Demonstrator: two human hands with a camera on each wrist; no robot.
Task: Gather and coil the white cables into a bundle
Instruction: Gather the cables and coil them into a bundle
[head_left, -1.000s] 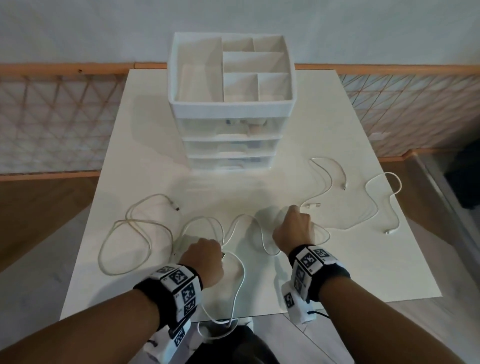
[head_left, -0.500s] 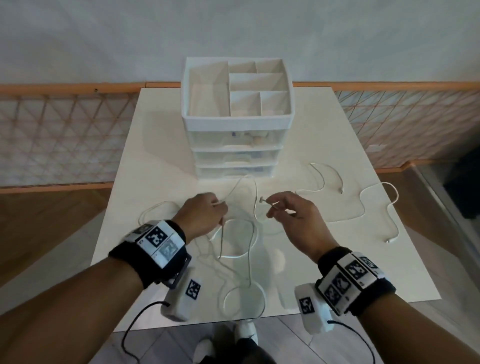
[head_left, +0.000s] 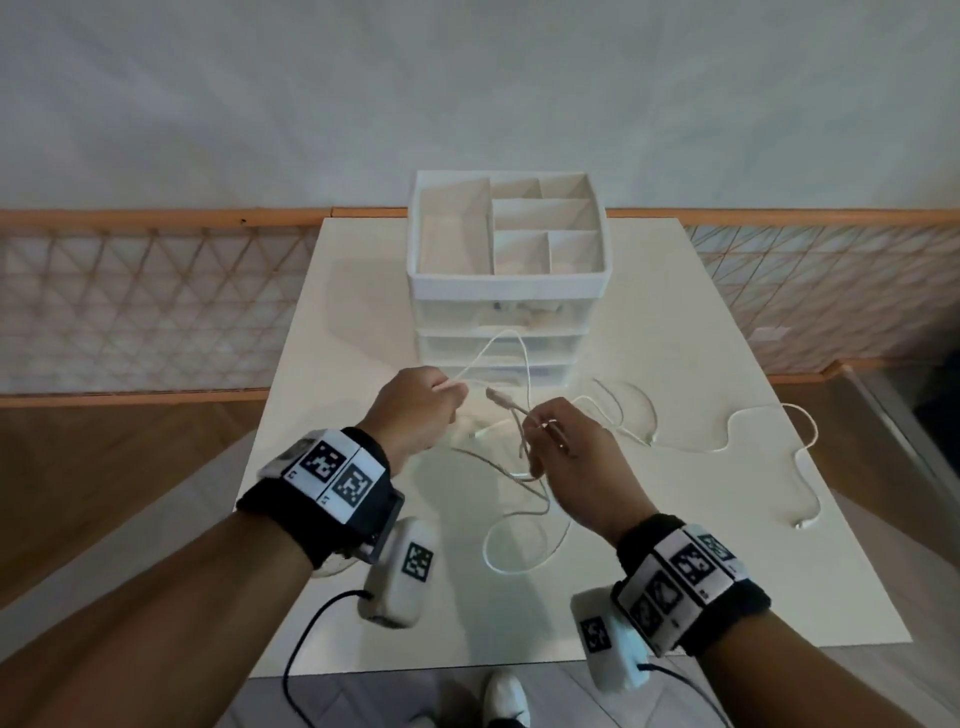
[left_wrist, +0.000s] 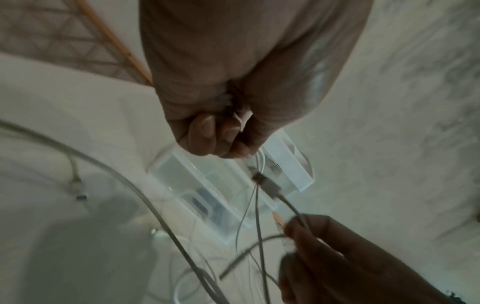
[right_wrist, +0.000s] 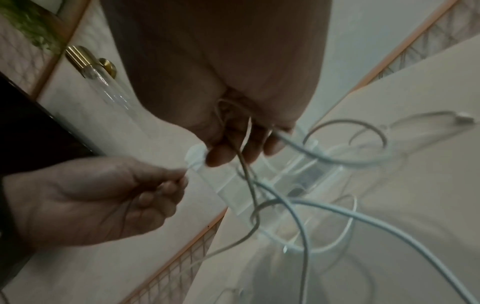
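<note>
Our left hand (head_left: 415, 410) and right hand (head_left: 571, 452) raised close together, each pinching thin glossy white cables (head_left: 519, 545), loops trailing onto our matte white table (head_left: 779, 571), translucent plastic drawer unit (head_left: 506, 291) behind, no writing we can read

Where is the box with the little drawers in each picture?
Head: the drawer box stands in the middle, at the table's far end, beyond both hands.
Left wrist: it shows tilted at centre, just under the left hand's knuckles, see-through fronts facing us.
Right wrist: blurred, at centre right behind the cables.
Shared landmark: the orange rail behind the table.
</note>
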